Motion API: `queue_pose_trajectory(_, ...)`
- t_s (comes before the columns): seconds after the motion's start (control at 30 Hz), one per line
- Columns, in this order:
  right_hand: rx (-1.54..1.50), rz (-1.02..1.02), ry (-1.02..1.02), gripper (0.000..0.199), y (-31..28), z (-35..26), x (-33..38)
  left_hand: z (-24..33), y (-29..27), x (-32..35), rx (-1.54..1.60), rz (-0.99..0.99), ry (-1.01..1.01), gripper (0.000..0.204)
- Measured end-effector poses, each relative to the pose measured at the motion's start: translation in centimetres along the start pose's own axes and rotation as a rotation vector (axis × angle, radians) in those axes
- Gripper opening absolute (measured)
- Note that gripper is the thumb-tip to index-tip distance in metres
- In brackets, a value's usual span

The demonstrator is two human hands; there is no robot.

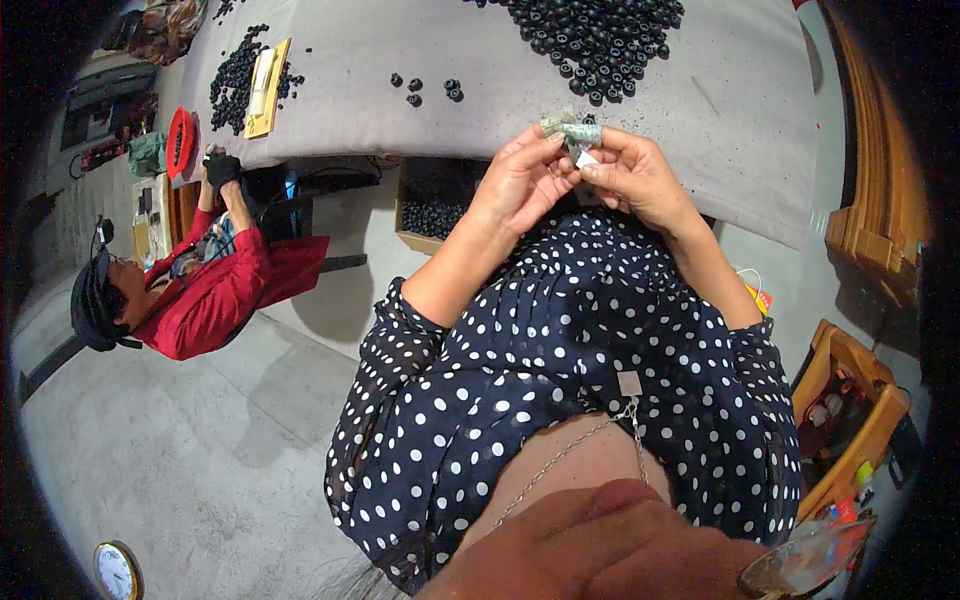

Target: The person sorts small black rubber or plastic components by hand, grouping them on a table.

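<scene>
My left hand (522,182) and my right hand (642,178) meet at the near edge of the grey-covered table (470,120). Pale green-grey wrapping, like cloth or tape (583,133), shows at the fingertips of both hands. A small white piece (587,158) sticks out by my right thumb. Both hands have bent, closed fingers around this spot, and what exactly lies between them is too small to make out. Just beyond the fingertips a small black part (589,119) is partly hidden. Farther off spreads a big pile of round black parts (605,45).
Several black parts (414,92) lie apart on the table's middle. Left stand a smaller black heap (232,85), a yellow board (266,88) and a red tray (180,142). A co-worker in red (215,290) sits there. Below the table is a box of black parts (430,218).
</scene>
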State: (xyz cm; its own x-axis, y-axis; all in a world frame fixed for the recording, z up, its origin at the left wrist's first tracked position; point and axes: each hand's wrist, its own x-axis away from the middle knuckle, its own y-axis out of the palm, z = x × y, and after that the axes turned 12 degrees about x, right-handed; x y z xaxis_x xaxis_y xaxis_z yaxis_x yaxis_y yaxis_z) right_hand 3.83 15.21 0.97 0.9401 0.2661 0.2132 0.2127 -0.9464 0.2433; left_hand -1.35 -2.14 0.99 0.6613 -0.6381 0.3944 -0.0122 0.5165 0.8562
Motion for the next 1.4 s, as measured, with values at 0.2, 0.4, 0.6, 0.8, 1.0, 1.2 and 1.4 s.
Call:
queue_pose_trajectory(0.2,-0.041,-0.005,-0.013,0.030,0.3,0.3,0.0,-0.5,-0.2,0.0,0.086,0.012,-0.011,0.022)
queue_pose_trajectory(0.4,-0.047,-0.015,0.004,0.026,-0.1,0.6,-0.1,-0.6,0.1,0.1,0.111,0.053,-0.001,0.019)
queue_pose_trajectory(0.6,-0.051,-0.015,0.019,0.023,-0.1,0.3,-0.1,-0.7,-0.2,-0.1,0.145,0.007,0.001,0.018)
queue_pose_trajectory(0.8,-0.071,0.013,0.033,0.022,-0.2,0.3,-0.2,-0.8,-0.4,-0.1,0.175,-0.007,0.001,0.020)
queue_pose_trajectory(1.0,-0.089,0.004,0.043,0.022,-0.5,-0.1,0.0,-1.1,-0.2,-0.1,0.161,-0.012,-0.012,0.021)
queue_pose_trajectory(1.2,-0.073,-0.018,0.010,0.028,-0.4,-0.1,0.1,-1.0,-0.3,-0.3,0.194,-0.025,-0.028,0.019)
queue_pose_trajectory(1.4,-0.053,-0.050,-0.033,0.034,-0.2,-0.3,0.3,-0.8,0.7,0.0,0.132,-0.007,0.030,0.015)
